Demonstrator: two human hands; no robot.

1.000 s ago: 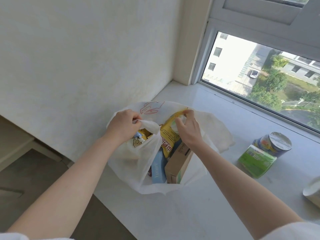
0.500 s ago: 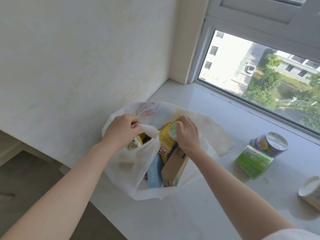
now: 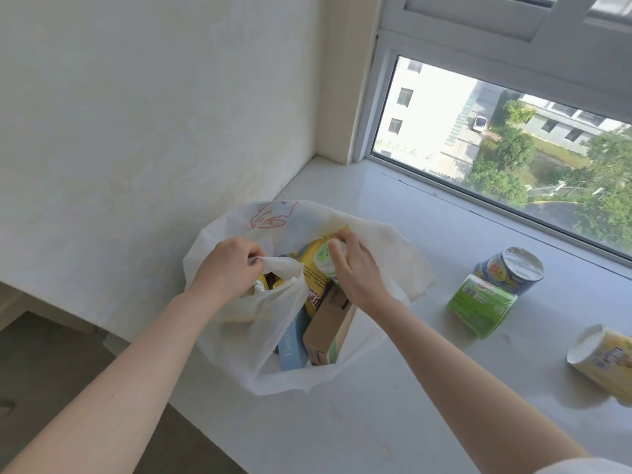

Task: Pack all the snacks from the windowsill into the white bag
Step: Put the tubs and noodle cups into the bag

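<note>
Since a second ago my right hand [image 3: 355,271] has dropped from the yellow packet's top edge onto the small green-white cup [image 3: 325,256] inside the bag [image 3: 232,336]; my left hand [image 3: 229,268] hasn't shifted. Left fingers are curled tight, pinching one bag handle [image 3: 280,266] and pulling the mouth open. Right fingers are half spread, tips on the cup; can't tell if they're gripping it or just pressing.

The one white bag sits on the sill [image 3: 393,422] near the wall corner, with a red print on its far side. Inside, counted: one yellow packet [image 3: 313,271], one blue box [image 3: 290,343], one brown carton [image 3: 330,323] and the one cup, plus another yellow pack [image 3: 258,285] under my left hand, mostly hidden.

Three snacks lie out on the sill, right of the bag and apart from it: one green pack [image 3: 480,306], one blue tub [image 3: 509,271] touching it behind, and one yellow tub [image 3: 605,360] on its side at the frame edge.
</note>
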